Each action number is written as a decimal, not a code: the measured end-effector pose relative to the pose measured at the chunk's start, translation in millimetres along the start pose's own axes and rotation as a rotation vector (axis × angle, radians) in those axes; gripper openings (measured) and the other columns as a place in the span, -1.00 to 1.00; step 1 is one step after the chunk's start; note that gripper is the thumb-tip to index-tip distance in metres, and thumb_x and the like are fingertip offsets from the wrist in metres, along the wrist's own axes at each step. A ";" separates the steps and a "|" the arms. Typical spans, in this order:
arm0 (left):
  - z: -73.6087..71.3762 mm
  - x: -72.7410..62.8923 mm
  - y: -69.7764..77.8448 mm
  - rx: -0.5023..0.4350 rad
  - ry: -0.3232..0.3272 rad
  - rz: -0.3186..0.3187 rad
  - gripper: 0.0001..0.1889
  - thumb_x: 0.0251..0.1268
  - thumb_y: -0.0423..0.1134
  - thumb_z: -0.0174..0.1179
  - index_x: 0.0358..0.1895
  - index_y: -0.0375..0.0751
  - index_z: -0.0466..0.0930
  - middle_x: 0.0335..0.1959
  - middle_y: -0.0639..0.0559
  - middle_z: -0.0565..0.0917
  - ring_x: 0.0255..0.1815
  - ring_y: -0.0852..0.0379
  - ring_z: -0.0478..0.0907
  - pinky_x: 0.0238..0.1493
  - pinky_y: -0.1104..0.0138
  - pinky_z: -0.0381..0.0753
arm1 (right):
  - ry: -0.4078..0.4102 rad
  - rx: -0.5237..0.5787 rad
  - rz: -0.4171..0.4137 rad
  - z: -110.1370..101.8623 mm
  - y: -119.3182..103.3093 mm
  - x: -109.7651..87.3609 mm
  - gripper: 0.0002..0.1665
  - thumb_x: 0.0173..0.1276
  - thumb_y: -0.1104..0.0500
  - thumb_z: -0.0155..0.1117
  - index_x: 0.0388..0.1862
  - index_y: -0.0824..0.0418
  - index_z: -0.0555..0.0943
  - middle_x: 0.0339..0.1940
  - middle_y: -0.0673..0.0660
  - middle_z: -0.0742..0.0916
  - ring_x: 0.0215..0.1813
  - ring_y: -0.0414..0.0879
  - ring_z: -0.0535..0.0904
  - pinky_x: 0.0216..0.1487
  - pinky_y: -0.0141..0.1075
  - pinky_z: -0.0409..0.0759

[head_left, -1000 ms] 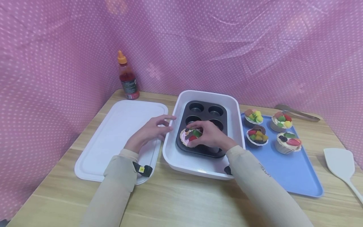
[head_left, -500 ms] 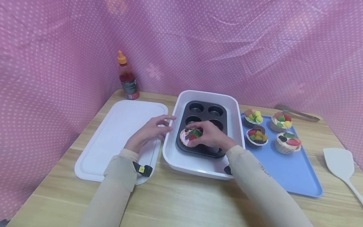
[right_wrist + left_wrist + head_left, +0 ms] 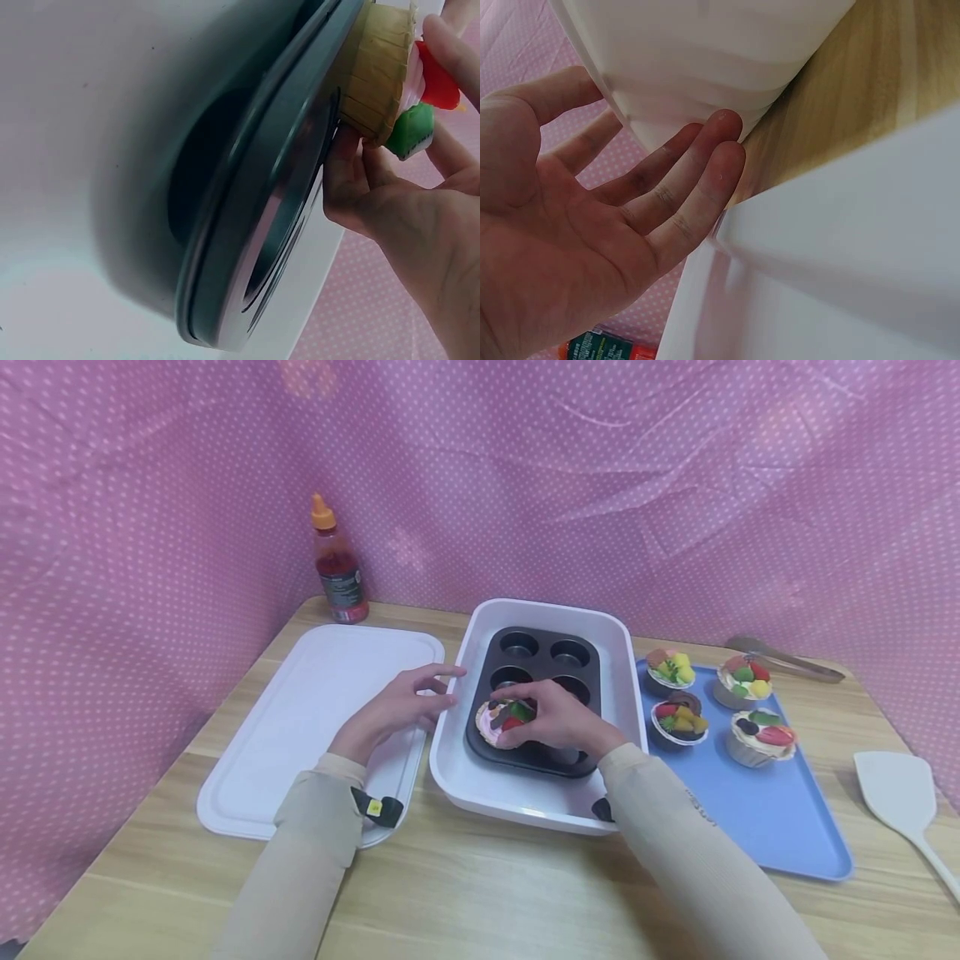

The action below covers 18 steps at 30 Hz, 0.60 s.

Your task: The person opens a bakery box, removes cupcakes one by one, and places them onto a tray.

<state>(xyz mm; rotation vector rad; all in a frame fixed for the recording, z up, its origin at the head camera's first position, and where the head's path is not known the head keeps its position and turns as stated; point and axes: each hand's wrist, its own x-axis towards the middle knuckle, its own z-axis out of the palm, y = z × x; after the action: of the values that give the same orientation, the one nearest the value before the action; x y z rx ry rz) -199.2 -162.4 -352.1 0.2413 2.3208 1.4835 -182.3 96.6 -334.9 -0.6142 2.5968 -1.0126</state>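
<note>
In the head view my right hand [image 3: 557,717] pinches a cupcake [image 3: 491,725] with pink cream and fruit toppings, at the front-left cup of a dark muffin tin [image 3: 545,637]. The right wrist view shows the cupcake's pleated yellowish wrapper [image 3: 375,75] standing above the tin's rim; whether its base sits in the cup is hidden. The tin lies inside a white bin [image 3: 495,806]. My left hand [image 3: 397,706] is at the bin's left wall, its thumb and fingers spread loosely by the rim, as the left wrist view also shows.
A white lid-like tray [image 3: 315,727] lies left, partly under my left forearm. On the right, a blue tray [image 3: 780,827] bears several cupcakes [image 3: 761,739]. Tongs [image 3: 787,660] lie behind it, a white spatula [image 3: 900,789] beside it. A sauce bottle [image 3: 341,572] stands back left.
</note>
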 end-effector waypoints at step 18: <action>-0.3 -1.7 3.0 0.008 0.000 -0.022 -0.47 0.44 -0.15 0.21 0.44 0.19 0.40 0.29 -0.22 0.49 -0.03 -0.08 0.68 -0.02 0.17 0.74 | -0.015 -0.008 -0.029 -1.6 -1.4 -1.2 -0.28 0.13 0.04 0.61 0.32 -0.01 0.61 0.24 0.07 0.69 0.08 -0.01 0.50 0.17 -0.12 0.52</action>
<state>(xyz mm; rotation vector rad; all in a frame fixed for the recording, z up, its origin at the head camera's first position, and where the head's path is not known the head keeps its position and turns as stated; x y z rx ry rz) -197.9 -162.0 -348.9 0.2177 2.3223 1.4637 -181.6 97.2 -332.7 -0.6606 2.5871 -1.0022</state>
